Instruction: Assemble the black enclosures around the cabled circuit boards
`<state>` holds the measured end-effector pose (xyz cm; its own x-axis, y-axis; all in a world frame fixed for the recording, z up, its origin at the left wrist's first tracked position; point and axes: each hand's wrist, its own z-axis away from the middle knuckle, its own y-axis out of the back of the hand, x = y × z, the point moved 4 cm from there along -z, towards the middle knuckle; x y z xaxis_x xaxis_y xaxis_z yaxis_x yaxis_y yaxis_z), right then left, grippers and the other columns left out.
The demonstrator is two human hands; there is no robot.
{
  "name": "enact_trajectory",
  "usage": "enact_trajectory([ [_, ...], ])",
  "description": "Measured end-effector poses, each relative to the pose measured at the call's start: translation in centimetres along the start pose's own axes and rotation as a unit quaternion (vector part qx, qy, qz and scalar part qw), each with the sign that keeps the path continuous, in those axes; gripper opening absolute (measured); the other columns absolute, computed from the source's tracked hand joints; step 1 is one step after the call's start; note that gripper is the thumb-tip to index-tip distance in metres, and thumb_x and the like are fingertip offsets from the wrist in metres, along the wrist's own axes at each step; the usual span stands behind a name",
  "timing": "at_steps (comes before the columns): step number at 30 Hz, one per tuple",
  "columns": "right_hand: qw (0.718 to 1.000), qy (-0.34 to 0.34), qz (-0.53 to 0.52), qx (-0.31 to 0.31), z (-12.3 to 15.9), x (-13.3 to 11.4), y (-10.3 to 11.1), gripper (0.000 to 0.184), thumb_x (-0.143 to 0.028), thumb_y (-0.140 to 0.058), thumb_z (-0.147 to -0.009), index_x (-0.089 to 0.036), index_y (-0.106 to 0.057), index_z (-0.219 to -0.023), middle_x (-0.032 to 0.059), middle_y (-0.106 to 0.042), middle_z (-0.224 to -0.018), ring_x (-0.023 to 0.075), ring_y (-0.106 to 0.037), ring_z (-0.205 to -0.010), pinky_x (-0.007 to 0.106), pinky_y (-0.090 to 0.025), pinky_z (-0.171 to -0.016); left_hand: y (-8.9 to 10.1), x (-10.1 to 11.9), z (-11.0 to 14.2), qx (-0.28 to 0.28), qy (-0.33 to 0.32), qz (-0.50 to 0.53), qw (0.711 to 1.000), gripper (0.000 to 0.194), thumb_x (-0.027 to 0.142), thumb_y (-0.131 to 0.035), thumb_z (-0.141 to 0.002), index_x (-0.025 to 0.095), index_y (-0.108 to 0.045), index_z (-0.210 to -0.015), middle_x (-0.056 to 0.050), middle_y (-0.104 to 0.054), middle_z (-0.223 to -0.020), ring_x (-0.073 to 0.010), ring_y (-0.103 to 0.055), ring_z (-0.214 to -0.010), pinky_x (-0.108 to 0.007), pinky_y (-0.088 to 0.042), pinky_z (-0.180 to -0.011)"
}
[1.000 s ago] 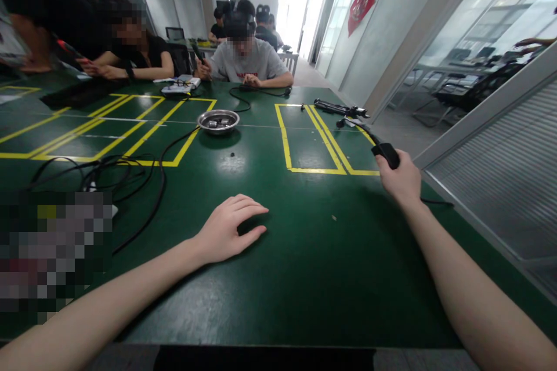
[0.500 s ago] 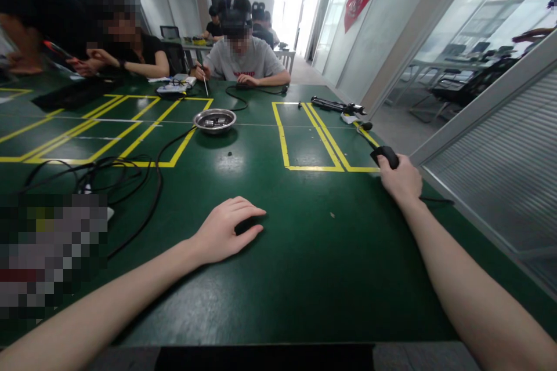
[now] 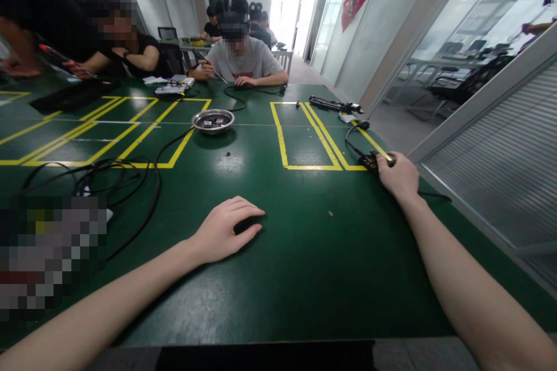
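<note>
My left hand (image 3: 224, 229) rests on the green table with its fingers stretched out and the thumb apart, holding nothing. Farther off at the right, my right hand (image 3: 399, 177) is closed around a black corded device (image 3: 369, 163). Small yellowish details show on the device's visible end; my fingers hide much of the rest, and its exact kind is unclear. A thin black cable (image 3: 348, 140) loops from it to a dark rounded piece (image 3: 363, 126) on the table.
A steel bowl (image 3: 196, 123) holds small metal parts. Black cables (image 3: 159, 185) coil at the left beside a blurred-out item (image 3: 52, 249). A dark long tool (image 3: 333, 105) lies at the back right. Across the table (image 3: 296, 278), a co-worker (image 3: 250, 58) in grey holds a screwdriver; others sit left.
The black device in my right hand has turned and lowered, so its yellow-marked end and cable now show. My left hand stays put. Across the table, the screwdriver has tilted.
</note>
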<state>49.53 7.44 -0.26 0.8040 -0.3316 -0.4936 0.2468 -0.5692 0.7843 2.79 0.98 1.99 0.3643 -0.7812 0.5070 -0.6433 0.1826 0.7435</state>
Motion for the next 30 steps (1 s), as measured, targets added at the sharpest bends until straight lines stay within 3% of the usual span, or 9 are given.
enact_trajectory([
  [3, 0.995, -0.097, -0.010, 0.015, 0.4, -0.3, 0.9, 0.042, -0.038, -0.045, -0.097, -0.014, -0.070, -0.121, 0.0154, -0.073, -0.086, 0.0327, -0.070, -0.079, 0.048, -0.052, -0.088, 0.0, 0.0, 0.0, -0.001, -0.001, 0.002, 1.000, 0.019, 0.025, -0.064, -0.099, 0.020, -0.074, -0.115, -0.008, -0.079, -0.108, -0.0230, -0.072, -0.101, -0.039, -0.060, -0.091],
  [6, 0.992, -0.119, -0.027, -0.003, 0.6, -0.5, 1.0, 0.040, -0.032, -0.042, -0.099, -0.011, -0.072, -0.116, 0.0115, -0.070, -0.072, 0.0276, -0.067, -0.061, 0.042, -0.054, -0.075, 0.0, -0.1, 0.0, -0.003, -0.006, 0.004, 1.000, 0.019, 0.025, -0.064, -0.100, 0.019, -0.073, -0.115, -0.008, -0.079, -0.109, -0.0227, -0.072, -0.102, -0.040, -0.060, -0.091],
  [9, 0.988, -0.147, -0.044, -0.021, 0.7, -0.4, 0.9, 0.039, -0.028, -0.043, -0.097, -0.009, -0.074, -0.110, 0.0100, -0.067, -0.064, 0.0260, -0.065, -0.056, 0.037, -0.052, -0.063, 0.0, -0.1, 0.1, -0.007, -0.012, 0.009, 1.000, 0.018, 0.024, -0.063, -0.100, 0.019, -0.074, -0.114, -0.008, -0.079, -0.109, -0.0225, -0.072, -0.103, -0.039, -0.060, -0.092],
  [11, 0.985, -0.160, -0.057, -0.027, 0.9, -0.6, 0.9, 0.039, -0.028, -0.045, -0.097, -0.008, -0.075, -0.111, 0.0109, -0.069, -0.068, 0.0248, -0.065, -0.055, 0.035, -0.050, -0.059, 0.0, 0.0, 0.1, -0.007, -0.015, 0.012, 1.000, 0.017, 0.024, -0.063, -0.100, 0.020, -0.074, -0.113, -0.008, -0.079, -0.109, -0.0222, -0.072, -0.103, -0.039, -0.060, -0.092],
  [15, 0.984, -0.158, -0.080, -0.017, 1.3, -1.4, 1.4, 0.045, -0.034, -0.051, -0.097, -0.012, -0.065, -0.133, 0.0154, -0.075, -0.103, 0.0192, -0.063, -0.052, 0.035, -0.052, -0.059, 0.1, 0.1, 0.0, -0.002, -0.020, 0.020, 1.000, 0.016, 0.023, -0.062, -0.100, 0.019, -0.075, -0.110, -0.008, -0.079, -0.108, -0.0220, -0.073, -0.102, -0.039, -0.061, -0.091],
  [17, 0.985, -0.152, -0.081, -0.013, 1.5, -1.7, 1.6, 0.045, -0.036, -0.057, -0.094, -0.015, -0.065, -0.132, 0.0152, -0.074, -0.112, 0.0200, -0.065, -0.057, 0.037, -0.055, -0.065, 0.1, 0.3, -0.1, 0.001, -0.024, 0.022, 0.999, 0.016, 0.023, -0.062, -0.100, 0.019, -0.075, -0.109, -0.008, -0.079, -0.107, -0.0219, -0.073, -0.101, -0.039, -0.061, -0.091],
  [20, 0.995, -0.094, -0.042, 0.018, 1.6, -2.3, 2.1, 0.033, -0.036, -0.066, -0.086, -0.017, -0.073, -0.112, 0.0163, -0.071, -0.113, 0.0303, -0.071, -0.087, 0.045, -0.055, -0.085, 0.2, 0.4, -0.1, 0.004, -0.033, 0.030, 0.999, 0.016, 0.021, -0.061, -0.100, 0.020, -0.076, -0.107, -0.008, -0.079, -0.105, -0.0216, -0.074, -0.099, -0.038, -0.062, -0.090],
  [23, 0.998, -0.034, 0.006, 0.059, 1.7, -2.8, 2.5, 0.029, -0.036, -0.074, -0.080, -0.018, -0.073, -0.103, 0.0198, -0.064, -0.121, 0.0386, -0.064, -0.110, 0.050, -0.051, -0.096, 0.3, 0.5, -0.1, 0.006, -0.046, 0.044, 0.998, 0.017, 0.020, -0.061, -0.100, 0.020, -0.076, -0.107, -0.009, -0.079, -0.104, -0.0211, -0.074, -0.098, -0.037, -0.062, -0.088],
  [30, 0.999, -0.025, 0.001, 0.036, 1.5, -2.8, 2.3, 0.025, -0.038, -0.076, -0.079, -0.019, -0.073, -0.094, 0.0140, -0.058, -0.106, 0.0336, -0.062, -0.098, 0.045, -0.051, -0.087, 0.2, 0.6, -0.1, 0.004, -0.052, 0.047, 0.998, 0.016, 0.019, -0.061, -0.100, 0.019, -0.076, -0.107, -0.009, -0.079, -0.104, -0.0206, -0.074, -0.098, -0.036, -0.062, -0.087],
])
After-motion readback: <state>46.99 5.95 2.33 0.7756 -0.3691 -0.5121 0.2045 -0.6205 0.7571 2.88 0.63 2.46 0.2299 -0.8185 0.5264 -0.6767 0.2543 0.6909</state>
